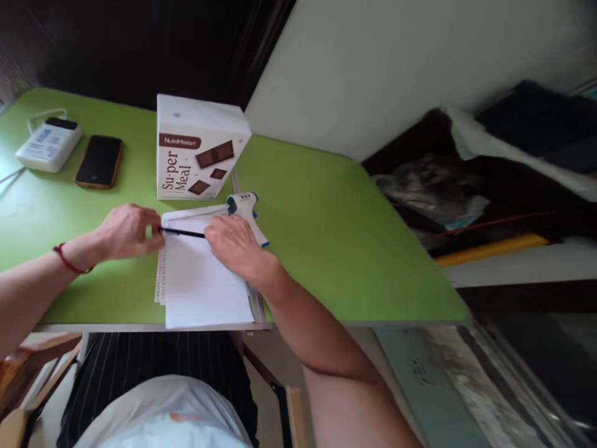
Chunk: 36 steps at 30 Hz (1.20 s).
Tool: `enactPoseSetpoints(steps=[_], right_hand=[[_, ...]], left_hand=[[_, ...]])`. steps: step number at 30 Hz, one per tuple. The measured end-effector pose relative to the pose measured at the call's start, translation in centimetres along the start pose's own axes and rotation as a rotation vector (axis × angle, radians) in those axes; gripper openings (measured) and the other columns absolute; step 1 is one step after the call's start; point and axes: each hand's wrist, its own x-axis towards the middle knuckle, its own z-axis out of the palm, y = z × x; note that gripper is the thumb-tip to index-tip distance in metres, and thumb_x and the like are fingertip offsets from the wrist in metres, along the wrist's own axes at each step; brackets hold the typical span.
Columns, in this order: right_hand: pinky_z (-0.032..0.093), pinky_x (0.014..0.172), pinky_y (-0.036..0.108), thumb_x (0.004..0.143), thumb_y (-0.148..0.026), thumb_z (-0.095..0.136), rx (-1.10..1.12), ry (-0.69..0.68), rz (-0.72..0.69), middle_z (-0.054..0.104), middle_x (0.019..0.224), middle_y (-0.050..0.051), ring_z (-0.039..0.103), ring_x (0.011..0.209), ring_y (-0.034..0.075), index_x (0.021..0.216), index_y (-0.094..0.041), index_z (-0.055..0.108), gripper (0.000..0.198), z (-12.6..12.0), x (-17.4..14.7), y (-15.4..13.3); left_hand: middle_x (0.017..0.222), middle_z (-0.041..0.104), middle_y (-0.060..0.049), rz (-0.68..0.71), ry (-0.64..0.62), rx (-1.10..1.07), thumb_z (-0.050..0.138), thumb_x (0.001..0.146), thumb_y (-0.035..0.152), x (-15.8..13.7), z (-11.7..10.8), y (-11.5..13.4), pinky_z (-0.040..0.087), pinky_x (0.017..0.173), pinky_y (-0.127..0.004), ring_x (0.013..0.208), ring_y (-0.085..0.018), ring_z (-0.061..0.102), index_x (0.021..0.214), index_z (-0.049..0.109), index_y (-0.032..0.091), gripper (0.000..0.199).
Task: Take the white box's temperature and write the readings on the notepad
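Observation:
A slim black pen lies level above the upper part of a white notebook, held at both ends. Thumb and fingertips of my left hand pinch its left end beside the notebook's edge. The right end disappears into the closed fingers of my right hand, which rests over the page. The notebook's ring-punched edge is on the left, with more sheets showing beneath. Just beyond my right hand lies a white-and-blue gun-shaped thermometer, partly covered by that hand.
A white "Su-per Meal" box stands behind the notebook on the green table. At the left are a phone and a white charger-like block with cables. To the right, shelves hold a plastic bag and dark cloth.

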Motion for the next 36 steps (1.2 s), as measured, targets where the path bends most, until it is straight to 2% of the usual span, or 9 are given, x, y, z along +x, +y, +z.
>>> enactPoseSetpoints(steps=[6,9,15,18,23,26,29,31,36], right_hand=[[0.048,0.078,0.033,0.09,-0.001,0.045,0.031,-0.025,-0.037,0.075,0.105,0.019,0.07,0.098,0.026,0.105,-0.008,0.078,0.036,-0.5,0.0,1.2],[0.049,0.078,0.033,0.089,-0.005,0.053,0.092,-0.064,-0.05,0.076,0.106,0.016,0.071,0.095,0.026,0.104,-0.01,0.078,0.03,-0.6,-0.1,1.9],[0.053,0.08,0.035,0.09,-0.033,0.072,0.285,0.087,0.111,0.075,0.097,0.011,0.069,0.087,0.022,0.1,-0.014,0.075,0.023,-0.4,-0.6,4.7],[0.055,0.08,0.038,0.081,-0.041,0.081,0.253,0.181,0.328,0.071,0.104,0.019,0.069,0.092,0.027,0.103,-0.01,0.072,0.04,0.6,-0.1,6.6],[0.054,0.072,0.034,0.081,-0.042,0.074,0.372,0.004,0.395,0.073,0.087,0.014,0.069,0.078,0.023,0.081,-0.014,0.07,0.028,2.2,1.0,8.9],[0.052,0.069,0.034,0.076,-0.035,0.071,0.488,0.178,0.512,0.071,0.08,0.01,0.067,0.074,0.022,0.078,-0.017,0.067,0.019,2.2,1.0,9.5],[0.051,0.068,0.032,0.067,-0.033,0.072,0.847,0.514,0.495,0.07,0.082,0.005,0.065,0.074,0.019,0.09,-0.019,0.063,0.028,1.8,1.3,8.4],[0.05,0.064,0.028,0.064,-0.034,0.069,1.265,0.719,0.322,0.068,0.081,-0.001,0.062,0.069,0.015,0.096,-0.021,0.058,0.036,1.8,1.9,6.3],[0.036,0.049,0.024,0.063,-0.035,0.064,1.93,0.498,0.078,0.051,0.054,-0.009,0.046,0.046,0.009,0.08,-0.022,0.05,0.026,2.4,3.1,-0.2]], left_hand=[[0.056,0.053,-0.001,-0.292,0.277,-0.44,0.057,0.064,0.03,2.9,-0.6,-4.3,0.031,0.049,-0.026,0.051,-0.013,0.043,0.069,0.064,0.015,0.018],[0.087,0.064,-0.005,-0.304,0.378,-0.502,0.061,0.068,0.029,4.4,-0.2,-4.6,0.044,0.06,-0.027,0.07,-0.016,0.056,0.095,0.064,0.014,0.031],[0.118,0.068,-0.014,-0.218,0.175,-0.65,0.084,0.048,0.009,8.3,0.2,-3.5,0.053,0.097,-0.044,0.112,-0.03,0.064,0.122,0.055,0.014,0.079],[0.13,0.064,-0.017,-0.1,0.221,-0.676,0.086,0.048,0.012,8.9,0.6,-3.7,0.05,0.105,-0.046,0.123,-0.034,0.059,0.124,0.054,0.013,0.083],[0.134,0.063,-0.019,-0.056,0.293,-0.529,0.085,0.062,0.033,8.2,0.7,-5.0,0.052,0.104,-0.046,0.12,-0.033,0.062,0.13,0.053,0.011,0.079],[0.133,0.064,-0.018,-0.034,0.262,-0.43,0.081,0.069,0.05,7.7,0.5,-5.1,0.053,0.101,-0.046,0.117,-0.033,0.064,0.131,0.057,0.012,0.077],[0.133,0.066,-0.016,0.005,0.268,-0.462,0.074,0.074,0.063,7.3,0.4,-4.7,0.053,0.102,-0.045,0.119,-0.034,0.063,0.129,0.062,0.013,0.075],[0.133,0.067,-0.015,0.015,0.262,-0.492,0.067,0.077,0.069,7.0,0.5,-4.5,0.051,0.103,-0.046,0.12,-0.036,0.063,0.129,0.064,0.014,0.076],[0.127,0.07,-0.016,0.013,0.212,-0.477,0.056,0.081,0.076,6.5,0.4,-4.3,0.05,0.103,-0.045,0.116,-0.036,0.064,0.13,0.066,0.011,0.082]])
